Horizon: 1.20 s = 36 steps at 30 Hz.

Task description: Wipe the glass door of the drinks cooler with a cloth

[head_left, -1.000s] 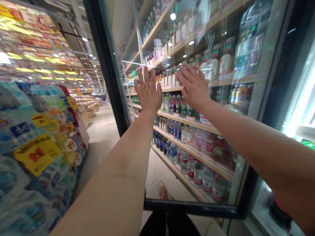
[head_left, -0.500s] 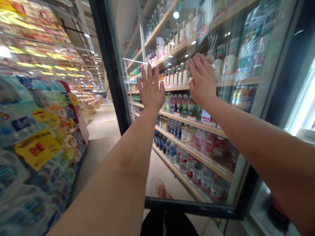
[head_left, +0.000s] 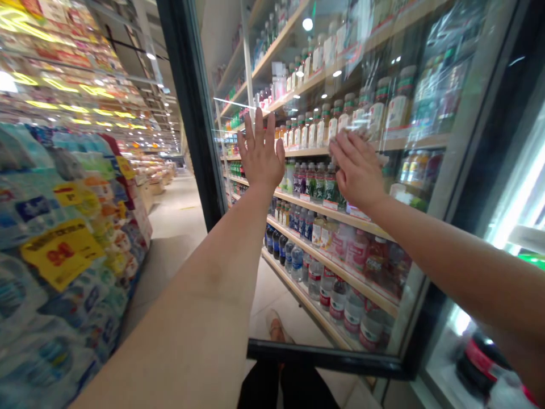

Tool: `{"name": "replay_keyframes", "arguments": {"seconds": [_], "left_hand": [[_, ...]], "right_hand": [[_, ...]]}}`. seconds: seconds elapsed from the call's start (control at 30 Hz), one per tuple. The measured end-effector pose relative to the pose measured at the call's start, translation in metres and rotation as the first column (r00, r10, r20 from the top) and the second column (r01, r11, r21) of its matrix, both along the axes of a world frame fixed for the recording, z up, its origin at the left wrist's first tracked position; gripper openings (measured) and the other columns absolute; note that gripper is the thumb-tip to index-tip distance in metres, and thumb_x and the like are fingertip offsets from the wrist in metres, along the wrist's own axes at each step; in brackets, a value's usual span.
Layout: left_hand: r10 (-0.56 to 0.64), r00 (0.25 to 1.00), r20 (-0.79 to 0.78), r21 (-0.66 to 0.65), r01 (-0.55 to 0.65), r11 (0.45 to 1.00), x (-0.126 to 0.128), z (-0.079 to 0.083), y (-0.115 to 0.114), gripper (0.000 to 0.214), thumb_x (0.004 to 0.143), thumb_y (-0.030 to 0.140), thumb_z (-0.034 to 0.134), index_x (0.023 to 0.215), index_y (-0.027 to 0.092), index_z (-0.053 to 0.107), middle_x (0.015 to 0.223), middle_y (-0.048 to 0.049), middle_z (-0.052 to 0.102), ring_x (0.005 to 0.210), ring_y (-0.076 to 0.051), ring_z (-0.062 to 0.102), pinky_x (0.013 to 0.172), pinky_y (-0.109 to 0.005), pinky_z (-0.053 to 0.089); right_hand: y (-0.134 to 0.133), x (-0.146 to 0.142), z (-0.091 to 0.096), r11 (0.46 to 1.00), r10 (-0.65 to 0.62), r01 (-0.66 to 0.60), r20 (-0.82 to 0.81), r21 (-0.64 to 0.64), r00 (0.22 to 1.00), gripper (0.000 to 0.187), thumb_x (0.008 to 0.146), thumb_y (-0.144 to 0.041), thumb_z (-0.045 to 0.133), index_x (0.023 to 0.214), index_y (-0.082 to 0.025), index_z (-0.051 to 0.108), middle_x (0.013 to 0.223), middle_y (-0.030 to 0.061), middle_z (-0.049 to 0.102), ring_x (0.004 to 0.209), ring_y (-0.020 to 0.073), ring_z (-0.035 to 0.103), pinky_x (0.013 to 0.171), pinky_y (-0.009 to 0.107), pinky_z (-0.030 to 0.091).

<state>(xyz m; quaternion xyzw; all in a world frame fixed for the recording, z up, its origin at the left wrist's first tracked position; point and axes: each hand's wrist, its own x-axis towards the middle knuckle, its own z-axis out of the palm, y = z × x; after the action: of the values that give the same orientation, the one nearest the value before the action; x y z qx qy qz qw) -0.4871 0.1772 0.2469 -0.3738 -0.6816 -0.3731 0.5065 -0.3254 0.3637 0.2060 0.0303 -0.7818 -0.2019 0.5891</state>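
Note:
A glass cooler door (head_left: 187,108) with a black frame stands swung open in front of me. My left hand (head_left: 261,159) lies flat against the pane with its fingers spread, holding nothing. Farther right on the same pane, my right hand (head_left: 358,170) presses a pale cloth (head_left: 367,135) to the glass. Most of the cloth is hidden under the fingers; only its edges show past them. Streaks and reflections mark the upper right of the glass.
Through the pane, shelves (head_left: 332,210) of bottled drinks are visible. Stacked packs with a yellow price sign (head_left: 62,254) line the left side of the aisle (head_left: 179,199). A dark bottle (head_left: 479,363) stands in the lit cooler at lower right. My foot (head_left: 276,326) shows through the glass.
My right hand has slid down and slightly right across the glass with the cloth. My left hand has stayed in place on the pane.

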Motion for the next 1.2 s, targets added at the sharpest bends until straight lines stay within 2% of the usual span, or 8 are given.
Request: {"name": "replay_keyframes", "arguments": {"seconds": [0.13,0.3,0.37,0.57,0.77,0.93,1.0,1.2], "left_hand": [[0.009,1.000,-0.012,0.019,-0.008,1.000,-0.006,0.000,0.003,0.063,0.102,0.049,0.026,0.161,0.026,0.028,0.171,0.0091,0.012,0.160,-0.019,-0.003,0.132,-0.048,-0.006],[-0.041,0.999,-0.025,0.021,0.041,0.999,-0.009,0.000,0.003,0.066,0.101,0.053,0.023,0.161,0.026,0.027,0.171,0.0111,0.012,0.159,-0.016,-0.011,0.131,-0.048,-0.008],[-0.037,0.999,-0.017,0.022,0.037,0.999,-0.006,0.000,0.002,0.066,0.101,0.052,0.025,0.161,0.027,0.027,0.171,0.0118,0.012,0.159,-0.016,-0.011,0.131,-0.047,-0.007],[-0.036,0.999,0.000,0.018,0.036,0.999,0.000,0.000,0.000,0.063,0.100,0.046,0.031,0.160,0.026,0.032,0.171,0.0045,0.018,0.160,-0.021,-0.001,0.131,-0.052,-0.002],[0.059,0.998,-0.012,-0.007,-0.059,0.998,-0.005,0.001,0.002,0.064,0.100,0.043,0.027,0.162,0.024,0.026,0.172,0.0060,0.012,0.160,-0.020,-0.002,0.131,-0.050,-0.004],[0.041,0.999,-0.023,-0.011,-0.041,0.999,-0.003,0.000,0.000,0.064,0.100,0.039,0.028,0.162,0.023,0.028,0.172,0.0046,0.013,0.160,-0.020,-0.002,0.131,-0.049,-0.003],[0.026,1.000,-0.018,-0.003,-0.026,1.000,-0.003,0.000,0.000,0.064,0.100,0.042,0.026,0.161,0.025,0.028,0.172,0.0080,0.013,0.160,-0.020,-0.003,0.132,-0.048,-0.004],[0.027,1.000,-0.007,-0.014,-0.027,1.000,-0.004,0.000,0.001,0.066,0.100,0.044,0.025,0.162,0.023,0.027,0.172,0.0071,0.011,0.160,-0.020,-0.003,0.131,-0.048,-0.006]], "right_hand": [[0.003,0.014,-0.010,0.984,-0.019,-0.019,0.206,0.179,0.978,0.063,0.094,-0.017,0.048,0.155,-0.030,0.042,0.159,0.0002,0.045,0.150,0.0242,0.038,0.126,0.053,0.027],[0.027,0.035,0.025,0.996,-0.085,0.084,-0.087,-0.012,0.993,0.067,0.090,-0.016,0.050,0.156,-0.025,0.041,0.162,0.0060,0.041,0.151,0.0324,0.034,0.123,0.060,0.026],[0.029,0.036,0.019,0.997,-0.081,0.078,-0.115,-0.027,0.990,0.070,0.090,-0.015,0.048,0.158,-0.024,0.038,0.164,0.0063,0.037,0.153,0.0326,0.030,0.123,0.059,0.028],[0.021,0.034,-0.011,0.974,-0.049,0.000,0.210,0.226,0.977,0.071,0.092,-0.017,0.053,0.159,-0.032,0.034,0.161,0.0001,0.043,0.151,0.0246,0.037,0.125,0.054,0.027],[0.027,0.033,0.010,0.998,-0.066,0.064,-0.100,-0.024,0.993,0.073,0.090,-0.016,0.048,0.161,-0.025,0.033,0.165,0.0042,0.036,0.152,0.0337,0.031,0.124,0.060,0.028],[0.014,0.023,-0.019,0.993,-0.016,0.006,0.085,0.119,0.996,0.072,0.090,-0.015,0.052,0.159,-0.029,0.036,0.161,0.0026,0.044,0.151,0.0286,0.036,0.123,0.057,0.031],[0.012,0.020,-0.013,0.993,-0.001,-0.014,0.124,0.121,0.992,0.068,0.090,-0.016,0.052,0.156,-0.032,0.040,0.158,0.0012,0.047,0.149,0.0276,0.038,0.123,0.059,0.029],[0.009,0.007,0.028,0.996,-0.010,-0.002,-0.139,-0.087,0.990,0.067,0.088,-0.015,0.047,0.154,-0.026,0.045,0.161,0.0041,0.043,0.152,0.0311,0.032,0.124,0.059,0.028]]}}
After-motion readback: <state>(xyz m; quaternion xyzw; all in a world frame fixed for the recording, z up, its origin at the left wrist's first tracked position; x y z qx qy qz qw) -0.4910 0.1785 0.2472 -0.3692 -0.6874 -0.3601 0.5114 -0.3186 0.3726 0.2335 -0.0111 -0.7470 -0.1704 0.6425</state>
